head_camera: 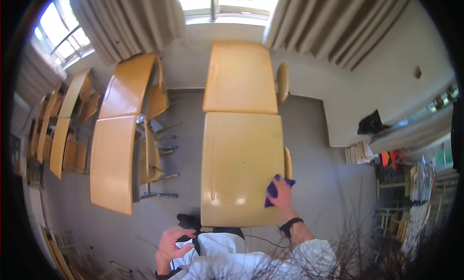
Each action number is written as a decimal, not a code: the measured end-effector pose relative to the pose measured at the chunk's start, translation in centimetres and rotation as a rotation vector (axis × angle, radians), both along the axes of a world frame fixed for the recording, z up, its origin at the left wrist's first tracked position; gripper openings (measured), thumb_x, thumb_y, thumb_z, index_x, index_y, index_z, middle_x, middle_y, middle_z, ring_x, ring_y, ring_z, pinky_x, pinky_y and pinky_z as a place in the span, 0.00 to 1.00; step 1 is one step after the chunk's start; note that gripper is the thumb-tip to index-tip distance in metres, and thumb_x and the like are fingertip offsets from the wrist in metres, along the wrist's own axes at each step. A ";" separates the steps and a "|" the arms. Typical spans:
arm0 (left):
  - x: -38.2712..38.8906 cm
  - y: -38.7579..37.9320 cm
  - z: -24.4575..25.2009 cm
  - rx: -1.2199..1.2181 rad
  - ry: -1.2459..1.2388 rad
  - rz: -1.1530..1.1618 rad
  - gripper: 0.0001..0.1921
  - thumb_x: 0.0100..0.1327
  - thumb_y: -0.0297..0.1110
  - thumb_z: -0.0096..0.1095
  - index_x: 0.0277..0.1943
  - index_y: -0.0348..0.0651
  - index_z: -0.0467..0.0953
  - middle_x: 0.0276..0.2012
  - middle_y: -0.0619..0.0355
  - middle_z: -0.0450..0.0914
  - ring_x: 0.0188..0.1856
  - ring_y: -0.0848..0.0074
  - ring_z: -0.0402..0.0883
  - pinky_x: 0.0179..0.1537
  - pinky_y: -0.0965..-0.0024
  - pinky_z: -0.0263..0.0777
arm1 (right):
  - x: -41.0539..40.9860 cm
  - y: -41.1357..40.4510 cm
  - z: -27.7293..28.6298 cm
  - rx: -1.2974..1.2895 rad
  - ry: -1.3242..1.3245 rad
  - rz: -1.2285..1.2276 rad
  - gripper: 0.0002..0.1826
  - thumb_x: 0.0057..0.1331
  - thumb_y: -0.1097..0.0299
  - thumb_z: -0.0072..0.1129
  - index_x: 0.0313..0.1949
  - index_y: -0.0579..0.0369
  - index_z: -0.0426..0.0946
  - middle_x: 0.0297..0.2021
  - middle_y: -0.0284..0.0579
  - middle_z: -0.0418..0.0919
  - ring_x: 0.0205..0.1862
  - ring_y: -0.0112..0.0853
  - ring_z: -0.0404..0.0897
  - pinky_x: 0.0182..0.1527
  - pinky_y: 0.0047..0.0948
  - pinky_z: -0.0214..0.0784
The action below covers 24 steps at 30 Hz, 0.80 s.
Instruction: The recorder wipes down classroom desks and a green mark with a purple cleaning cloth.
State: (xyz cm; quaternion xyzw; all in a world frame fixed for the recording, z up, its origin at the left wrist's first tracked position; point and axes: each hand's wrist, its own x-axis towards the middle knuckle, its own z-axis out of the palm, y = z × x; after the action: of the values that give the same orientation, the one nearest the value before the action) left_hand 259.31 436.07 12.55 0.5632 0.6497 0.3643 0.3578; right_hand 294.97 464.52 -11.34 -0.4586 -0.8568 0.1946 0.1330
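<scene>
A purple cloth (273, 193) lies under my right hand (282, 198), which presses it on the right edge of the nearer wooden desk (239, 160); one corner of the cloth sticks out past the edge. My left hand (175, 242) is raised beside my body, left of the desk's near edge, fingers curled apart with nothing seen between them. A second wooden desk (239, 77) stands against the far end of the first, below the window. Black bands circle both wrists, and a thin black cable runs near my right wrist.
Chairs (288, 164) stand along the right side of the two desks. To the left are rows of more wooden desks (112, 160) with chairs (150, 156). On the right are stacked books (357, 153), a black bag-like thing (371, 123) and cluttered shelving. Curtains (127, 22) hang by the windows.
</scene>
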 end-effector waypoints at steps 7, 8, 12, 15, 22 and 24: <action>2.0 -5.5 1.8 0.029 0.179 0.425 0.20 0.48 0.31 0.69 0.47 0.39 0.79 0.32 0.55 0.85 0.35 0.61 0.84 0.41 0.64 0.75 | -16.3 18.2 -2.1 0.047 -0.075 -0.476 0.35 0.60 0.47 0.61 0.63 0.52 0.70 0.66 0.50 0.67 0.71 0.44 0.59 0.67 0.57 0.53; 2.4 -6.7 1.7 0.005 0.175 0.526 0.19 0.49 0.31 0.69 0.46 0.38 0.79 0.32 0.55 0.85 0.35 0.61 0.84 0.41 0.64 0.76 | -19.4 19.4 -1.7 0.019 -0.060 -0.440 0.35 0.60 0.46 0.60 0.63 0.51 0.70 0.67 0.49 0.66 0.71 0.44 0.58 0.67 0.57 0.53; 4.2 -10.1 3.2 -0.028 0.306 0.762 0.20 0.49 0.30 0.69 0.47 0.36 0.79 0.31 0.54 0.85 0.36 0.61 0.84 0.42 0.64 0.76 | -30.8 16.2 -0.5 -0.072 -0.078 -0.133 0.36 0.60 0.45 0.59 0.64 0.50 0.69 0.67 0.47 0.65 0.73 0.42 0.56 0.70 0.57 0.49; 3.5 -10.6 3.8 -0.008 0.272 0.826 0.19 0.49 0.29 0.68 0.47 0.37 0.79 0.31 0.55 0.85 0.36 0.62 0.84 0.42 0.64 0.75 | -33.7 11.8 -1.3 0.007 -0.014 0.063 0.36 0.59 0.46 0.61 0.64 0.49 0.69 0.67 0.47 0.66 0.72 0.42 0.56 0.70 0.58 0.49; 0.5 -13.0 2.0 -0.064 0.065 0.749 0.13 0.59 0.33 0.66 0.46 0.43 0.82 0.32 0.58 0.84 0.34 0.64 0.83 0.38 0.67 0.75 | -32.6 5.2 -1.2 0.049 0.017 0.138 0.38 0.56 0.50 0.66 0.63 0.53 0.67 0.66 0.54 0.65 0.71 0.45 0.59 0.68 0.58 0.51; 0.1 -14.7 2.1 -0.055 0.085 0.764 0.12 0.60 0.33 0.65 0.46 0.44 0.82 0.32 0.57 0.84 0.34 0.64 0.83 0.37 0.67 0.75 | -31.8 3.1 -1.2 0.096 0.067 0.138 0.39 0.56 0.52 0.67 0.62 0.59 0.66 0.64 0.60 0.66 0.68 0.49 0.61 0.67 0.53 0.54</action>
State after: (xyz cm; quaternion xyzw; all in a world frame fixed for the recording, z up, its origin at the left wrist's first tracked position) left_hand 259.41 421.38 14.65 0.2853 0.8365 0.4301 0.1840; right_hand 263.17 467.62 -12.53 -0.3850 -0.8898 0.1771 0.1695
